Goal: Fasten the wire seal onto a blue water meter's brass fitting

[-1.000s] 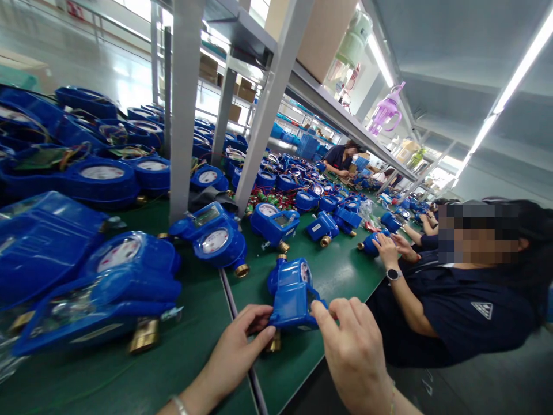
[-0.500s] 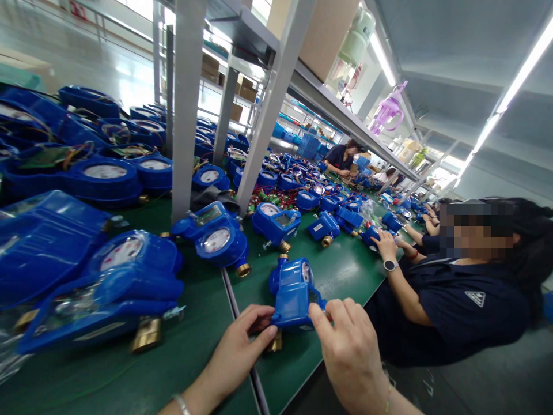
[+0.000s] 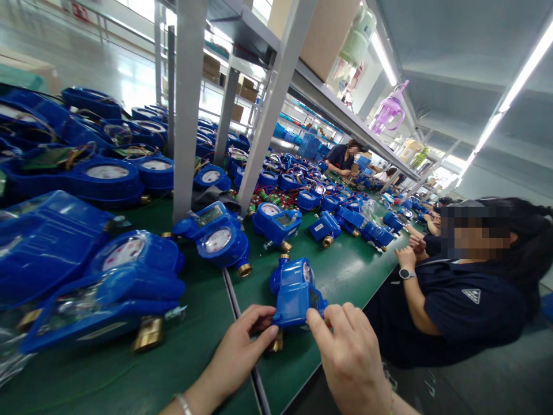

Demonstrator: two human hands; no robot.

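Note:
A blue meter with brass fittings at both ends rests on the green table. My left hand grips its left lower corner, thumb near the lower brass fitting. On the other side, my right hand pinches at the right edge of the same meter; its fingertips are partly hidden. Just behind stand a blue meter with a round white dial, another one and a smaller blue meter.
Large blue meters crowd the left side. Grey shelf posts rise from the table. A person in dark clothing sits at the right edge. Many meters and wires lie farther back.
The person at the right has drawn their hands back from a blue meter on the table. My hands have hardly moved.

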